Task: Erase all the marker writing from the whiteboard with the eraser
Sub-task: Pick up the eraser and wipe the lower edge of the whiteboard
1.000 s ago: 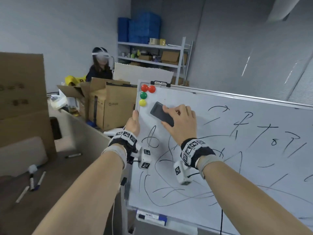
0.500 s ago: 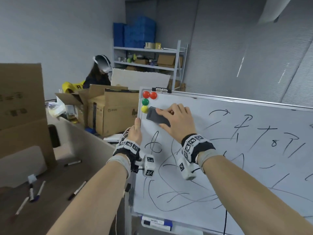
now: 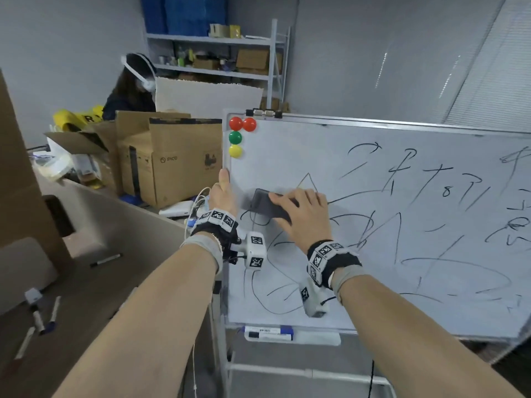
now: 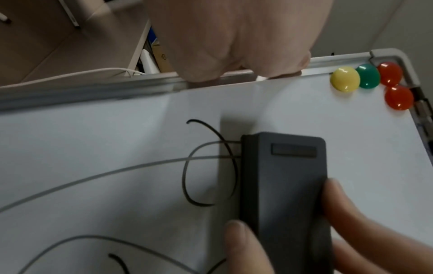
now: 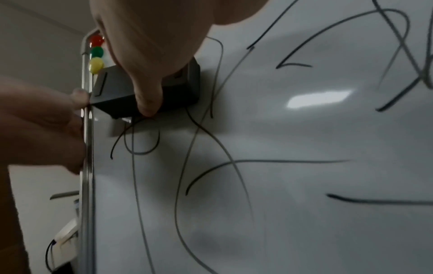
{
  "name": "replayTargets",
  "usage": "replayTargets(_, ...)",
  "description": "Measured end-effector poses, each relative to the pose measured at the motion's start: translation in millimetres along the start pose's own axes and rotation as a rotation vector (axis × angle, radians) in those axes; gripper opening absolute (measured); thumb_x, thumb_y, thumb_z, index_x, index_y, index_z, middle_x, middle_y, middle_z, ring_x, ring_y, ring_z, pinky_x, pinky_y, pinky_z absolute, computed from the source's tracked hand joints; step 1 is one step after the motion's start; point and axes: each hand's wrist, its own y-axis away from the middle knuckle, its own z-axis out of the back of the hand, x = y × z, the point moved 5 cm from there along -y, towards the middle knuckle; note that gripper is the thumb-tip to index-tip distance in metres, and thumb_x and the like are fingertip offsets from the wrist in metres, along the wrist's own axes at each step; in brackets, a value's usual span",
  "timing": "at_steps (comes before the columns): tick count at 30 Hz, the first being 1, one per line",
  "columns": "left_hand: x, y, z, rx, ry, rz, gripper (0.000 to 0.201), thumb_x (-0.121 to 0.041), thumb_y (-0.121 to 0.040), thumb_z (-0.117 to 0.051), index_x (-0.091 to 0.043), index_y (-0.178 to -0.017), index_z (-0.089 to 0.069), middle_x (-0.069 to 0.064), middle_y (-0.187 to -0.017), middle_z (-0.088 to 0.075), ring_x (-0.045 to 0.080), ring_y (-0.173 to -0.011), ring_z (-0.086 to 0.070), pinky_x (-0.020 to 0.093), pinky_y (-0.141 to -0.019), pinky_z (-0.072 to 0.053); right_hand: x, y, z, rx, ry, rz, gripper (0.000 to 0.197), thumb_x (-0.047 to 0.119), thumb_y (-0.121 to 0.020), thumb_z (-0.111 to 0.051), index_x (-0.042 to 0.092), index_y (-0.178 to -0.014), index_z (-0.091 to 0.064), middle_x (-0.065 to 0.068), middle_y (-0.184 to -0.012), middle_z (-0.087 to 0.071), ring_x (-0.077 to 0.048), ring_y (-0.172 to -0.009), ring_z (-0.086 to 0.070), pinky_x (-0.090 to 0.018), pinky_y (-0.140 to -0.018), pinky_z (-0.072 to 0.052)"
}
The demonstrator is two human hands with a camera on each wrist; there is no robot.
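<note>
The right hand gripped a dark grey rectangular plastic eraser, thumb on its lower edge and fingers curled over the top, pressing it flat against the white metal-framed whiteboard. The eraser sat near the board's left edge, below the magnets, tilted with its left end higher — touching the top of a looped black marker line. The left hand clasped the board's left frame, thumb lying along the front of the rail and the other fingers hidden behind it.

Black marker scribbles covered most of the board to the right of and below the eraser. In the top left corner, two red round magnets sat side by side, with a green round magnet and a yellow round magnet stacked beneath them. A blue-capped white marker lay in the tray under the board's lower edge. To the left stood an open brown cardboard box — behind it a seated person wearing a white headset.
</note>
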Motion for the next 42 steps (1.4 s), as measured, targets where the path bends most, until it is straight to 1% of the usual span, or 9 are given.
replayTargets(8, 17, -10, 0, 0.148, 0.102, 0.011, 0.086, -0.069, -0.098, -0.022, -0.001, -0.138, -0.054, 0.016, -0.138, -0.059, 0.032, -0.128, -0.054, 0.04, -0.115, -0.035, -40, -52, 40, -0.147, 0.027, -0.262, 0.059, 0.039, -0.082, -0.08, 0.031, -0.136, -0.058, -0.002, -0.108, -0.055, -0.026, -0.097, -0.045, -0.04, -0.085, -0.039)
replayTargets(13, 54, -14, 3, 0.195, 0.243, 0.108, 0.117, -0.096, -0.059, -0.033, -0.012, -0.137, -0.058, 0.007, -0.132, -0.065, 0.029, -0.122, -0.06, 0.045, -0.112, -0.042, 8, -22, 2, -0.095, -0.013, -0.098, 0.058, 0.035, -0.076, -0.086, 0.028, -0.129, -0.063, -0.002, -0.105, -0.058, -0.029, -0.093, -0.048, -0.042, -0.081, -0.042)
replayTargets(20, 75, -22, -6, 0.494, 0.503, 0.294, 0.088, -0.086, -0.077, -0.048, -0.019, -0.131, -0.065, 0.01, -0.129, -0.069, 0.03, -0.122, -0.064, 0.047, -0.111, -0.043, 49, 25, -41, 0.102, -0.009, 0.118, 0.058, 0.033, -0.075, -0.085, 0.03, -0.129, -0.063, -0.002, -0.107, -0.061, -0.03, -0.093, -0.05, -0.042, -0.082, -0.036)
replayTargets(25, 74, 0, 0, 0.447, 0.641, 0.313, 0.068, -0.067, -0.098, -0.03, -0.013, -0.099, -0.072, 0.009, -0.089, -0.078, 0.023, -0.087, -0.073, 0.032, -0.078, -0.054, 40, -7, -18, 0.05, 0.033, 0.081, 0.057, 0.037, -0.077, -0.084, 0.03, -0.13, -0.062, -0.004, -0.107, -0.06, -0.029, -0.095, -0.051, -0.042, -0.084, -0.037)
replayTargets(27, 86, 2, -5, 0.42, 0.679, 0.346, 0.07, -0.069, -0.095, -0.039, -0.01, -0.112, -0.073, 0.014, -0.107, -0.076, 0.029, -0.097, -0.071, 0.034, -0.085, -0.056, 31, -27, -4, -0.019, 0.022, -0.003, 0.055, 0.038, -0.079, -0.081, 0.029, -0.13, -0.063, -0.005, -0.107, -0.059, -0.03, -0.094, -0.052, -0.041, -0.083, -0.036)
replayTargets(31, 107, 11, -8, 0.371, 0.712, 0.407, 0.068, -0.071, -0.093, -0.04, -0.015, -0.095, -0.078, 0.008, -0.093, -0.079, 0.023, -0.082, -0.076, 0.032, -0.074, -0.055, 29, -33, -5, -0.068, 0.018, -0.018, 0.055, 0.036, -0.08, -0.081, 0.029, -0.131, -0.063, -0.004, -0.106, -0.058, -0.029, -0.095, -0.049, -0.04, -0.084, -0.036)
replayTargets(35, 140, 8, -2, 0.344, 0.621, 0.445, 0.086, -0.077, -0.09, -0.033, -0.007, -0.131, -0.061, 0.013, -0.12, -0.07, 0.028, -0.112, -0.065, 0.04, -0.095, -0.049, 34, -22, -19, -0.109, -0.037, -0.074, 0.053, 0.034, -0.078, -0.08, 0.027, -0.129, -0.064, -0.005, -0.103, -0.057, -0.026, -0.094, -0.042, -0.038, -0.084, -0.033)
replayTargets(40, 164, 5, 5, 0.344, 0.46, 0.402, 0.083, -0.083, -0.086, -0.028, -0.015, -0.101, -0.073, 0.001, -0.085, -0.076, 0.021, -0.085, -0.067, 0.032, -0.082, -0.047, 44, -5, -41, -0.037, -0.042, 0.0, 0.054, 0.038, -0.077, -0.078, 0.031, -0.129, -0.062, -0.005, -0.103, -0.058, -0.029, -0.093, -0.048, -0.042, -0.086, -0.033)
replayTargets(42, 167, 3, 8, 0.335, 0.395, 0.366, 0.091, -0.087, -0.082, -0.029, -0.015, -0.116, -0.072, 0.002, -0.088, -0.07, 0.019, -0.084, -0.062, 0.033, -0.083, -0.046, 52, 14, -52, 0.009, -0.044, 0.037, 0.056, 0.038, -0.078, -0.079, 0.032, -0.13, -0.06, -0.005, -0.105, -0.058, -0.029, -0.094, -0.049, -0.043, -0.088, -0.034)
